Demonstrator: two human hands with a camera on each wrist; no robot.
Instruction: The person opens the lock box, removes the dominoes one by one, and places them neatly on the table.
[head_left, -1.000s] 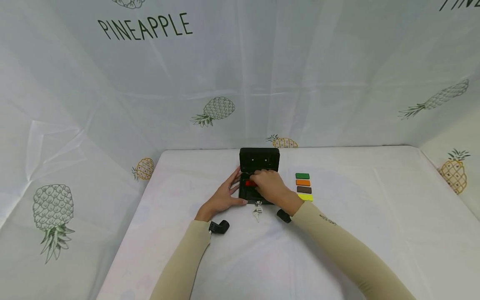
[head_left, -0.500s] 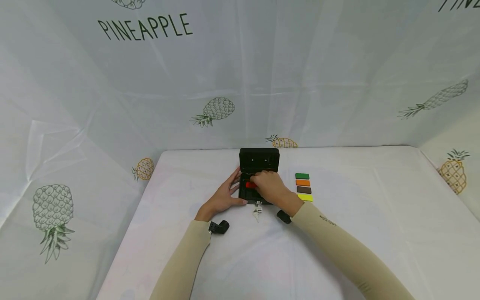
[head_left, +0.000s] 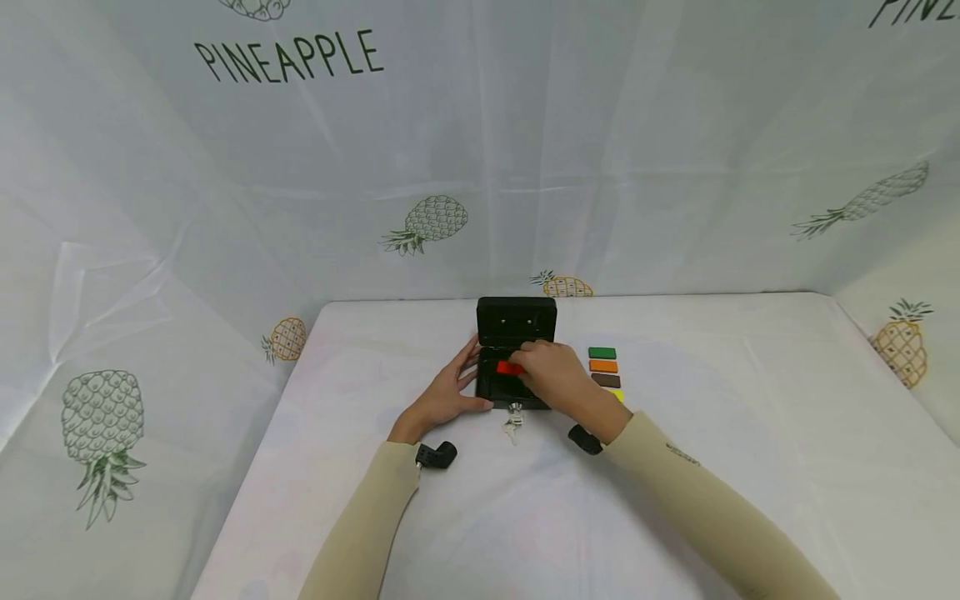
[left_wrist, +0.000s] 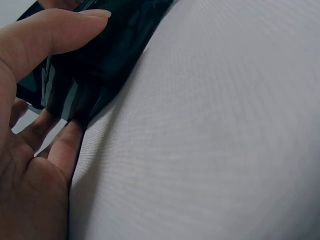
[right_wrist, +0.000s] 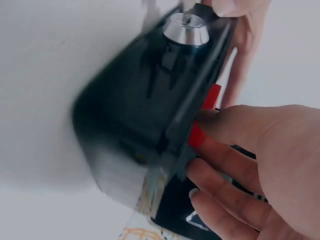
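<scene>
A small black cash box point(head_left: 491, 390) stands with its lid point(head_left: 516, 321) raised. Keys point(head_left: 512, 430) hang from the lock at its front. My left hand point(head_left: 441, 400) rests against the box's left side with spread, fairly straight fingers. Its thumb point(left_wrist: 75, 31) lies at the front left corner. Over the box, my right hand point(head_left: 558, 379) pinches a flat red block point(head_left: 507, 367) between thumb and fingers. In the right wrist view the red block point(right_wrist: 196, 135) shows by the box's rim, partly covered by the thumb.
Right of the box, flat blocks lie in a column: green point(head_left: 602, 353), orange point(head_left: 603, 366), dark brown point(head_left: 606, 380) and yellow point(head_left: 617, 395), the last partly hidden by my right wrist. A white cloth covers the table point(head_left: 712, 400). A pineapple-print curtain point(head_left: 637, 167) hangs behind.
My right hand and forearm have shifted slightly right, and more of the red block now shows. It has moved a little to the right within the box. The left hand stays put.
</scene>
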